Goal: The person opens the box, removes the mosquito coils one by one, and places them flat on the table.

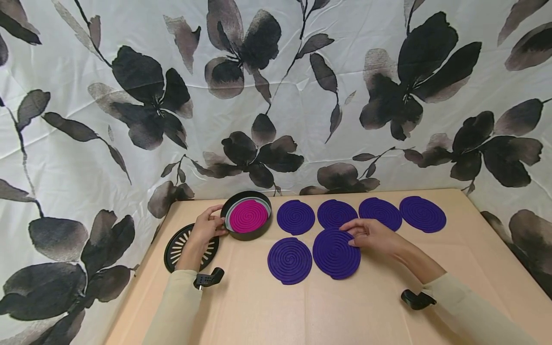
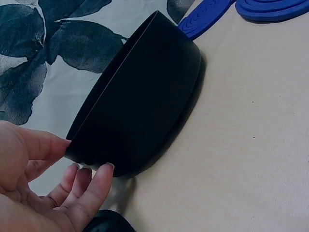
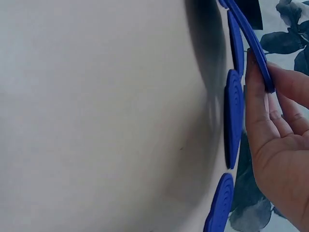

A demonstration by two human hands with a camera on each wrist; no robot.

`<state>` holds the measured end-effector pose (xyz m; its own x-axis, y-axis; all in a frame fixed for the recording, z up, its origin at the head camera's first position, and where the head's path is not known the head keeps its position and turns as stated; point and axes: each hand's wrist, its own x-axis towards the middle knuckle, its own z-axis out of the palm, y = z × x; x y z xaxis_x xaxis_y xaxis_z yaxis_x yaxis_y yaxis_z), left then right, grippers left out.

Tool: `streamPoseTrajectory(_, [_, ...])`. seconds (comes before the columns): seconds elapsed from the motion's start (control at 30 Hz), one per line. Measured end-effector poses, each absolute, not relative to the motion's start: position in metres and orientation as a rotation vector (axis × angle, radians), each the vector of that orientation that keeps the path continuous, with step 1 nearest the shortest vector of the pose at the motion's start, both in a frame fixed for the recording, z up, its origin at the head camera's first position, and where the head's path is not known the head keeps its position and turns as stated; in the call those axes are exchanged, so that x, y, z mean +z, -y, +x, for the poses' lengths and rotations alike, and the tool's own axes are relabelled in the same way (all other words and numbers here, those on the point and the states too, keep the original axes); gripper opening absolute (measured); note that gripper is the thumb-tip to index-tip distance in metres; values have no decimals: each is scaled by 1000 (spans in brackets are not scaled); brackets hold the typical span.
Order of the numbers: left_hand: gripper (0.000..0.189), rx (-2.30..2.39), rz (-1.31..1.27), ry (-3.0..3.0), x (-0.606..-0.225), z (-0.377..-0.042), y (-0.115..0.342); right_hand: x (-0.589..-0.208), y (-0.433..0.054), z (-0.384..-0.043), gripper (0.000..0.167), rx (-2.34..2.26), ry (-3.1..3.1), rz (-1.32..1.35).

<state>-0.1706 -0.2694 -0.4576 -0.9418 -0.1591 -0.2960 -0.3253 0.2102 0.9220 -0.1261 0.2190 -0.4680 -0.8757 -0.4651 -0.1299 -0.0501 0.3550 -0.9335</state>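
My right hand point(image 1: 366, 235) pinches the edge of a purple spiral coaster point(image 1: 336, 254) between thumb and fingers. In the right wrist view this coaster point(image 3: 251, 41) appears tilted and raised above the table. My left hand point(image 1: 207, 227) holds the left side of a round black coaster holder point(image 1: 246, 235), thumb at the rim and fingertips low on the wall point(image 2: 135, 101). A pink spiral coaster point(image 1: 248, 216) lies inside the holder. Beside the held coaster, another purple coaster point(image 1: 290, 261) rests on the table.
Along the back edge sits a row of several purple coasters point(image 1: 295, 217). A black slotted disc point(image 1: 174, 247) lies on the left, partly under my left forearm. Behind the beige table point(image 1: 258, 311) hangs a white cloth point(image 1: 319, 158) with dark flowers.
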Motion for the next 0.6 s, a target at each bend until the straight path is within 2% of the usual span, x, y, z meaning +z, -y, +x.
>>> streamPoseTrajectory(0.13, [50, 1832, -476, -2339, -458, -171, 269, -470, -225, -125, 46, -1539, -2220, -453])
streamPoseTrajectory(0.6, [50, 1837, -493, -2334, -456, -171, 265, -473, -231, -134, 44, -1441, -2218, -486])
